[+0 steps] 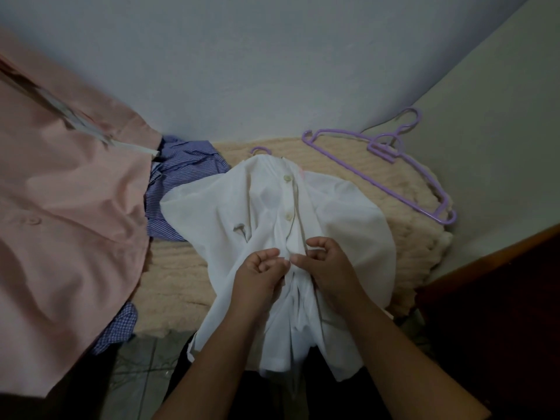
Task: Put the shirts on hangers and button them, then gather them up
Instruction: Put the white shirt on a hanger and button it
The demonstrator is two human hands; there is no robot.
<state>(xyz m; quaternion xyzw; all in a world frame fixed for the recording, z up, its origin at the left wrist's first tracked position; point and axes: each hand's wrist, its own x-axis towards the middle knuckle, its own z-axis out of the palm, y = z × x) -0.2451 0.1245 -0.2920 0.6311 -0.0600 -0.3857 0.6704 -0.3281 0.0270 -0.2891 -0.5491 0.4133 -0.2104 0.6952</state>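
On the fuzzy beige blanket (pixel 178 277) we work the white shirt (pixel 342 225), limp and light; left hand (pixel 260 271) and right hand (pixel 327 265) pinch its placket at six o'clock.

Both forearms reach in from below, wrists close together; left hand (pixel 261 271) and right hand (pixel 325 265) curl their fingers, pinching the white shirt's (pixel 342 219) button placket, thumbs nearly touching.
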